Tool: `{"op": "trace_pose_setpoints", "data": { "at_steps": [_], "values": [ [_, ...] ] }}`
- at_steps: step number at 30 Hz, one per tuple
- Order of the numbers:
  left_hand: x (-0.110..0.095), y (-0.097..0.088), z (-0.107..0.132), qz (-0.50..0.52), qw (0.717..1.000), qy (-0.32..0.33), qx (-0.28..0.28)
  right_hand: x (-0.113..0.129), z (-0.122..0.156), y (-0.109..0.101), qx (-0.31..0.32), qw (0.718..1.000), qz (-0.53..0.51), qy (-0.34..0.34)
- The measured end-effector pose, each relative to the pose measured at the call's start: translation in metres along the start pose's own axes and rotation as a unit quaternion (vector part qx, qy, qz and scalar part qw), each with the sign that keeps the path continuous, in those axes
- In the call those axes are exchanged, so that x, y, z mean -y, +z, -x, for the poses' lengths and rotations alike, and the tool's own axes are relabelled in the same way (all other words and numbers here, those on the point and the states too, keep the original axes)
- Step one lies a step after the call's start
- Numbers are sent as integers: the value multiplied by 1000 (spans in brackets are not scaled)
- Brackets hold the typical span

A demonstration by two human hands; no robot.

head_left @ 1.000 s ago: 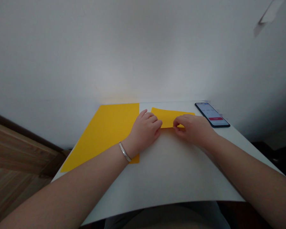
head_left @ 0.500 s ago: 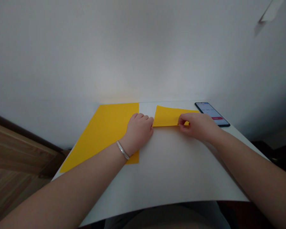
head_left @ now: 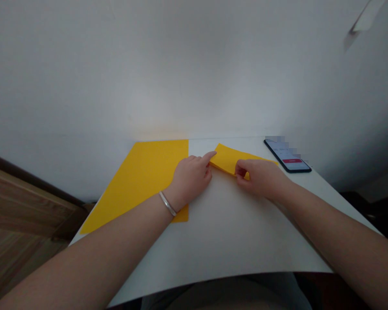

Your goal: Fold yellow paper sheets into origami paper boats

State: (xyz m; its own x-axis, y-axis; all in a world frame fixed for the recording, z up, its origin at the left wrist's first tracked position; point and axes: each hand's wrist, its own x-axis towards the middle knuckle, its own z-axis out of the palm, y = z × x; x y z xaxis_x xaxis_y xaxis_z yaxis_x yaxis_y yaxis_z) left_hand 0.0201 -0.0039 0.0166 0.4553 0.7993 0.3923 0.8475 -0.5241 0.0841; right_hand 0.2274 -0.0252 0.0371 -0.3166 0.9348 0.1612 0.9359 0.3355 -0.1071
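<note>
**Narrow, seemingly folded piece of yellow paper (head_left: pixel 228 156) worked along its near edge**

In the head view, the narrow paper lies slantwise toward the back of the white desk (head_left: pixel 229 232), between a large flat yellow sheet of paper (head_left: pixel 148 172) and a dark-edged phone with a lit screen (head_left: pixel 287 157). Its right end comes close to the phone.

The right hand (head_left: pixel 261 176) grasps the narrow paper's near edge, thumb and fingertips pinched together. The left hand (head_left: pixel 192 178), with a silver bangle (head_left: pixel 167 203) at its wrist, has its index finger stretched to the paper's left end and the other fingers curled; whether it grips or merely presses there, I cannot tell.

The step in hand looks like lining up or creasing that near edge. The next move would call for a steady right pinch and light control at the left end, so the layers don't slip.

Compared with half a second ago, the narrow paper has swung round, its right end now nearer the person. The left index finger has straightened, and the right hand sits slightly farther left. The large sheet stays put.
</note>
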Motion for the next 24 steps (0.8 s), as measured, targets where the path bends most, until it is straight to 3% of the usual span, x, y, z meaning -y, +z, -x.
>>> {"op": "trace_pose_setpoints", "data": {
  "at_steps": [6,9,15,18,21,24],
  "values": [
    [4,4,-1,49,996,66,26,4,0,7,3,996,-82,-25],
    [7,8,-2,97,992,62,49,1,-1,10,8,991,-120,-65],
    [18,15,-5,173,983,-37,38,-16,-4,7,51,967,-240,-60],
    [22,17,-6,196,976,-96,25,-27,-4,5,77,941,-309,-116],
    [23,16,-6,215,965,-147,14,-35,-1,5,108,931,-311,-159],
    [21,13,-6,229,958,-173,1,-36,1,5,134,942,-271,-144]
  ]
}}
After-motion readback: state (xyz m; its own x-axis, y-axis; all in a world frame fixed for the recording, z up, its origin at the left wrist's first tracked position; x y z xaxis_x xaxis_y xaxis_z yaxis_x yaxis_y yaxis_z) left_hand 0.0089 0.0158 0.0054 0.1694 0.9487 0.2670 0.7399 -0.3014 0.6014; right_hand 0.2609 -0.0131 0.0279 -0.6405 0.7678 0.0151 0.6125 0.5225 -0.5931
